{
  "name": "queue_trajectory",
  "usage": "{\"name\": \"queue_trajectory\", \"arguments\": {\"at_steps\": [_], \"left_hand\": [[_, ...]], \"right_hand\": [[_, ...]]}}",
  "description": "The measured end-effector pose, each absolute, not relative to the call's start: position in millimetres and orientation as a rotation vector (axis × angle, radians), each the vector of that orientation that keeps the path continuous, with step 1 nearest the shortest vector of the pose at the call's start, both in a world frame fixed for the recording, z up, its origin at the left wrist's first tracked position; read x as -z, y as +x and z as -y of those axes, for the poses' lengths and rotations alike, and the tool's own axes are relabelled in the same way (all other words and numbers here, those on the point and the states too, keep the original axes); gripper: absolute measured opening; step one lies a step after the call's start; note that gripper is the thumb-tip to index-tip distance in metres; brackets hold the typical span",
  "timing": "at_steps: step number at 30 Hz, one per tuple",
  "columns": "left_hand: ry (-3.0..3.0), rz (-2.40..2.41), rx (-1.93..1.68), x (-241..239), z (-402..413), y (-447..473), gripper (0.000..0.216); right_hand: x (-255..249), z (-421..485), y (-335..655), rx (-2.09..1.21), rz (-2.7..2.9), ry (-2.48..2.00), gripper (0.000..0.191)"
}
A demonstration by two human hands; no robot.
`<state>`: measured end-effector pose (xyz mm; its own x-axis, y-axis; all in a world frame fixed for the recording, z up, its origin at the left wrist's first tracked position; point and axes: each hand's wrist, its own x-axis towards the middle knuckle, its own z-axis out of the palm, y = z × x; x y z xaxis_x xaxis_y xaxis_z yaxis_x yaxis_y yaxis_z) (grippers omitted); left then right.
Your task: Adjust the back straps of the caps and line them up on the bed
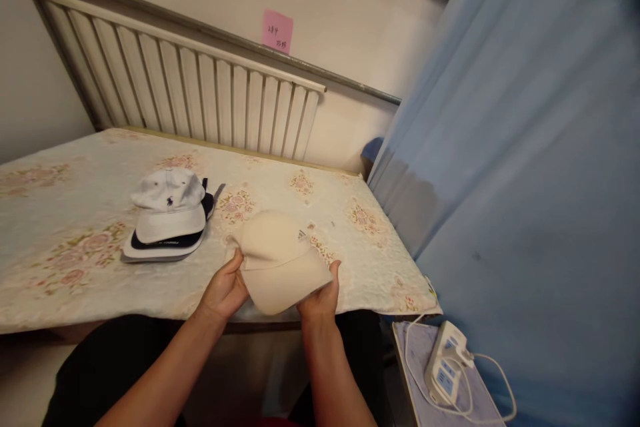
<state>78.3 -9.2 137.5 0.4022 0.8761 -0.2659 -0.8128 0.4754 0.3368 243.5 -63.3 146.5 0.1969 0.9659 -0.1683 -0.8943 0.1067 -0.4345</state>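
Note:
A cream baseball cap [280, 260] is held between my two hands over the near edge of the bed, its brim toward me. My left hand [224, 288] grips the cap's left side, thumb on top. On the other side, my right hand [323, 297] supports the brim from beneath, with the thumb up along its edge; most of its fingers are hidden under the brim. To the left lies a stack of caps: a white cap [170, 203] with a small dark horse-rider logo on top, and black, white and grey brims showing below.
Under the caps spreads a floral sheet [60, 213] on the bed. Behind it a radiator [200, 87] lines the wall, with a pink note [277, 31] above. A blue curtain [525, 180] hangs at right. A power strip [444, 370] with cables sits on a small table [425, 410].

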Motion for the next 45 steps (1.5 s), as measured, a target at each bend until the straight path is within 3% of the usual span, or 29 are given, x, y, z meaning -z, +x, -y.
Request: {"name": "queue_trajectory", "arguments": {"at_steps": [3,8,18,23,34,39,45], "left_hand": [[0.134,-0.461,-0.969,-140.7,11.8,73.7,0.046],[0.119,-0.416,-0.785,-143.5,15.9,66.8,0.053],[0.083,-0.449,-0.826,-146.0,10.8,66.2,0.055],[0.177,-0.39,-0.897,-144.0,18.9,69.2,0.054],[0.156,-0.314,-1.018,-150.8,53.1,92.5,0.054],[0.266,-0.195,-1.008,-147.1,69.3,108.5,0.06],[0.373,-0.395,-1.088,-158.8,72.3,122.0,0.066]], "right_hand": [[-144.5,65.1,241.3,-1.469,0.22,-0.548,0.07],[-137.2,64.3,240.0,-1.455,0.201,-0.624,0.046],[-123.8,58.0,244.0,-1.502,0.163,-0.677,0.041],[-123.5,57.5,250.6,-1.357,0.238,-0.694,0.034],[-121.1,49.0,270.5,-1.288,-0.075,-0.637,0.034],[-114.1,44.3,272.7,-1.179,0.051,-0.625,0.045],[-119.5,46.0,254.1,-1.093,0.097,-0.55,0.046]]}}
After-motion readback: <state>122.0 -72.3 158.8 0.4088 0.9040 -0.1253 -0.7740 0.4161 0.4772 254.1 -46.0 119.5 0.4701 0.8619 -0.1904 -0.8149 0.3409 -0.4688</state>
